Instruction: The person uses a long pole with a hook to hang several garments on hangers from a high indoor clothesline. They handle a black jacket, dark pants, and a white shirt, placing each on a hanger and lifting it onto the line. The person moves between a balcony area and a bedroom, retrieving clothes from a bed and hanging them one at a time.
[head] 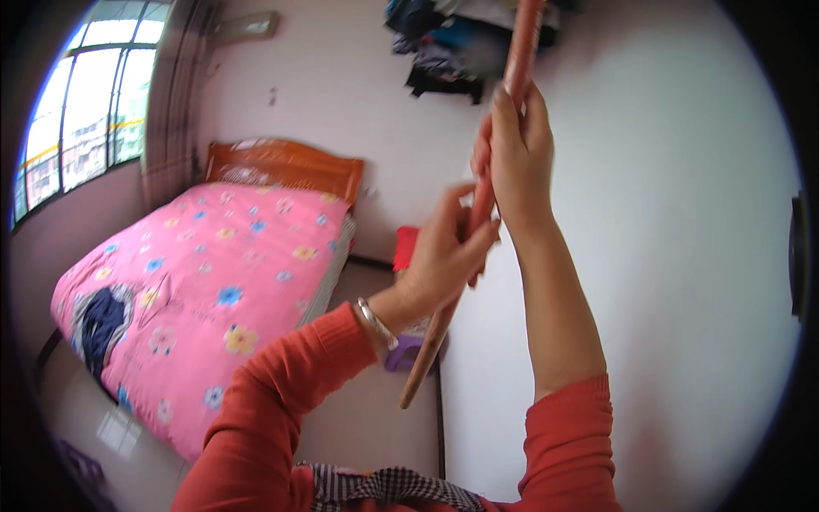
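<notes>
A long pole (pixel 427 358) runs slantwise from the top edge down to a bare wooden end at lower centre; its upper part has a pinkish-red covering. My right hand (pixel 521 147) grips the pole high up, with the arm raised. Lower down, my left hand (pixel 448 249) is wrapped around the same pole, a silver bangle on its wrist. Dark and blue clothes (pixel 448 51) hang in a bunch high on the wall beside the pole. The pole's top end lies out of view.
A bed with a pink flowered cover (pixel 211 269) and a wooden headboard (pixel 288 166) stands at left, dark clothing (pixel 102 326) on its edge. A purple stool (pixel 406 352) stands near the wall (pixel 652 224) at right. A curtain (pixel 173 102) hangs by the barred window (pixel 89 121).
</notes>
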A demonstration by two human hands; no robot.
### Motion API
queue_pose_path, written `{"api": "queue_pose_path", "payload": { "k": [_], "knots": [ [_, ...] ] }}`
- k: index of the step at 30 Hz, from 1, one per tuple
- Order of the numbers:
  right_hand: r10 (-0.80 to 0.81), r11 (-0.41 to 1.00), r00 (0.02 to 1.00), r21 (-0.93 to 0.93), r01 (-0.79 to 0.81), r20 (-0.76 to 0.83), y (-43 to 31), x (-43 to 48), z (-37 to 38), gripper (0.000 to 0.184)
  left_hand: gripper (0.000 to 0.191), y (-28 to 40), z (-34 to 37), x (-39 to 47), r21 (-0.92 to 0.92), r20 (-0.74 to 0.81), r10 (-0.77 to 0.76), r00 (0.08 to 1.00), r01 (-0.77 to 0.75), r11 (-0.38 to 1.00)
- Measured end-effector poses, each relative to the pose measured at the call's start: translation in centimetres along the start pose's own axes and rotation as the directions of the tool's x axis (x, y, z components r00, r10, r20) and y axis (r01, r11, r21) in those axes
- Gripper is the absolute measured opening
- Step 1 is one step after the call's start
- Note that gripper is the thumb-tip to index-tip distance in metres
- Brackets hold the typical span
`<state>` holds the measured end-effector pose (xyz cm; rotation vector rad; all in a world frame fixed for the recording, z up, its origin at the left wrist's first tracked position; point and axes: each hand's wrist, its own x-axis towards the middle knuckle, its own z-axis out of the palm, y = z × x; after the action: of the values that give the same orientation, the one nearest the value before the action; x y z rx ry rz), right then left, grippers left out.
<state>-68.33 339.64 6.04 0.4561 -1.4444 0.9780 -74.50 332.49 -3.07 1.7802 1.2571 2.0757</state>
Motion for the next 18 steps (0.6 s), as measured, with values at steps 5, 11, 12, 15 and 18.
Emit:
{"api": "queue_pose_path", "payload": {
  "k": [5,11,12,15,18],
  "knots": [
    [0.239,0.962,0.970,0.148,-0.230,-0.047,1.9,-18.7,12.5,0.044,0.031,-6.2,-12.3,-21.9,0.210,0.019,-0.172,0.985,0.164,0.964],
    [0.307,0.834,0.900,0.368,-0.410,0.309,-2.5,-36.2,34.8,0.041,0.024,1.7,-30.4,-45.4,0.442,-0.205,-0.147,0.968,0.225,0.868],
    [0.297,0.814,0.894,0.402,-0.420,0.335,-2.3,-37.2,36.2,0.041,0.023,2.1,-31.7,-46.0,0.465,-0.241,-0.163,0.957,0.261,0.846],
    [0.264,0.731,0.913,0.553,-0.400,0.312,-0.3,-38.5,39.9,0.040,0.021,2.2,-34.6,-46.0,0.481,-0.368,-0.192,0.910,0.363,0.798],
    [0.339,0.668,0.863,0.551,-0.501,0.374,-1.6,-41.5,50.5,0.037,0.027,7.6,-43.2,-51.1,0.545,-0.427,-0.085,0.900,0.331,0.771]
  ]
}}
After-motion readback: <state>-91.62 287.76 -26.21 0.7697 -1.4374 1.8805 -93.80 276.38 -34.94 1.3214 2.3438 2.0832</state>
